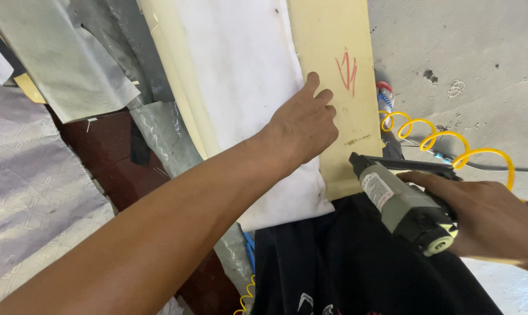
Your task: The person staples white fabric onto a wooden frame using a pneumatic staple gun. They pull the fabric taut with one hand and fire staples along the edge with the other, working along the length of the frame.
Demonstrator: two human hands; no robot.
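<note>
My right hand (485, 219) is wrapped tight around a grey-green stapler (407, 204) fed by a coiled yellow hose (444, 137), at near right. Just left and farther off, my left hand (304, 125) presses flat, fingers together, on a pale yellow board (334, 35) beside white fabric (240, 76), gripping nothing.

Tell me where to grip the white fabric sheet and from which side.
Pinch the white fabric sheet at its loose lower corner, coming from below. That edge hangs free over the black cloth, while the left hand pins its right edge against the cream foam panel.
</note>
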